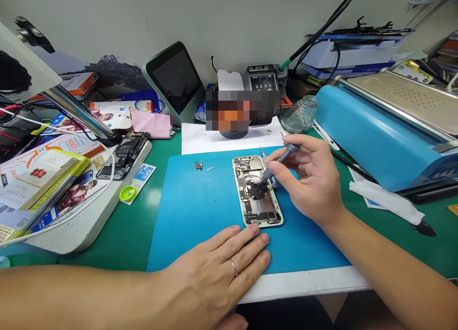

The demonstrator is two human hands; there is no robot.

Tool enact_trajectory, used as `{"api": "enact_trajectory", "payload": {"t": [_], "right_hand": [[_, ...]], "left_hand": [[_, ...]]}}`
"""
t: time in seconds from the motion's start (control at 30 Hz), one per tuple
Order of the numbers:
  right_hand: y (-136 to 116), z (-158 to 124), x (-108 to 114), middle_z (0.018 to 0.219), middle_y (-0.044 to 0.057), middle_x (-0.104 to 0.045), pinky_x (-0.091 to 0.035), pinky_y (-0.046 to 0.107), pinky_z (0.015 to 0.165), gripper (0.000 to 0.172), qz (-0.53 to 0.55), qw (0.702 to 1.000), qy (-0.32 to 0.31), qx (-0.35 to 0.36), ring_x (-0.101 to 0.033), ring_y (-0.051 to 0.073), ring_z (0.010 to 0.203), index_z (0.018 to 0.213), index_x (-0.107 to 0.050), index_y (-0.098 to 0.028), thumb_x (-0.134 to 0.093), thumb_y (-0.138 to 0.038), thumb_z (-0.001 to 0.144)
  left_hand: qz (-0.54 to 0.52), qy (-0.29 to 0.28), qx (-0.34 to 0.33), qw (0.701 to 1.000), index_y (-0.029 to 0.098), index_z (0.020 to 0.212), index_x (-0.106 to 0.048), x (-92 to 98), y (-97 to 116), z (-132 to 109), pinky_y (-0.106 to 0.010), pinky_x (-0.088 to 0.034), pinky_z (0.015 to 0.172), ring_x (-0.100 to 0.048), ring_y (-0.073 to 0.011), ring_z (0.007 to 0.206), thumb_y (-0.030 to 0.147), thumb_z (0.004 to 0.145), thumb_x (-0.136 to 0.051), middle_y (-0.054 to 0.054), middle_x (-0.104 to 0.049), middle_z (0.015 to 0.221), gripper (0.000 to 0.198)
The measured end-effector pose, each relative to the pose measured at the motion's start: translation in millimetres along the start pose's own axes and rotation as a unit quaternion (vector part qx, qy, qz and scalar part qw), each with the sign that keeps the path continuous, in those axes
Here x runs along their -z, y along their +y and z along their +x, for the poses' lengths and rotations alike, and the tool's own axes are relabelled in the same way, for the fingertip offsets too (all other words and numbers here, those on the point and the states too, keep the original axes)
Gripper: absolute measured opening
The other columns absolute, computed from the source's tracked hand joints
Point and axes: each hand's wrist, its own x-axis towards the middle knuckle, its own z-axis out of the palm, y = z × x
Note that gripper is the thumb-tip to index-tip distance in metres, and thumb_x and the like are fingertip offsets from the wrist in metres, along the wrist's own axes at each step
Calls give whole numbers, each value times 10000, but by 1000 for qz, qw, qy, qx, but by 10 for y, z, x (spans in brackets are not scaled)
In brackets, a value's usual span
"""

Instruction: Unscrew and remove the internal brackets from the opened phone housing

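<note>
An opened smartphone (255, 211) lies on the blue mat (189, 225) with its inner parts bare. A crumpled black and silvery patch covers the middle of its inside. My right hand (311, 177) pinches a grey screwdriver (282, 158), its lower end slanting down onto that patch; the very tip is hard to make out. My left hand (229, 263) lies flat with fingers stretched, fingertips by the phone's near edge. A second thin tool (263, 152) lies partly hidden behind my right hand. Left of the phone sit a small dark component (198, 165) and a tiny pale piece (209, 169).
A blue machine (372, 134) with a perforated metal top stands right, beside a glass jar (299, 114). A screen device (175, 77) and a soldering station (264, 77) stand behind. At left, another opened phone (123, 158), boxes (39, 177) and a white cable crowd a stand base.
</note>
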Motion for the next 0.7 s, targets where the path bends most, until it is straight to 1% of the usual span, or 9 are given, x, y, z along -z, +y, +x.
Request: {"api": "enact_trajectory", "payload": {"t": [0.17, 0.37, 0.53, 0.7], "right_hand": [[2, -3, 0, 976, -20, -745, -626, 241, 731, 419, 6, 1000, -9, 2, -746, 125, 858, 1305, -565, -278, -713, -100, 956], [2, -22, 0, 988, -17, -751, -627, 247, 733, 425, 11, 1000, -10, 0, -749, 129, 864, 1318, -562, -282, -716, -111, 960], [-1, -30, 3, 1008, -12, -758, -636, 258, 747, 429, 13, 1000, -14, -2, -760, 140, 888, 1323, -565, -290, -717, -117, 961], [11, -26, 3, 1000, -17, -763, -632, 243, 745, 434, 16, 1000, -10, -4, -759, 131, 879, 1325, -565, -296, -714, -112, 962]], "left_hand": [[16, 0, -2, 1000, 72, 1678, -274, 13, -12, 10, -466, -152, 1345, -154, -309, 1654, 557, 1119, -402, -169, -197, 1766, 751], [23, 0, -6, 1000, 83, 1662, -321, 36, -18, 28, -500, -242, 1314, -199, -366, 1637, 575, 1108, -425, -161, -262, 1753, 748], [40, 10, -6, 999, 93, 1653, -344, 31, -29, 33, -510, -272, 1299, -238, -367, 1627, 587, 1107, -418, -156, -292, 1746, 740], [62, 20, -13, 998, 99, 1668, -324, -28, -45, 23, -522, -276, 1289, -236, -368, 1623, 635, 1105, -377, -144, -290, 1752, 779]]}}
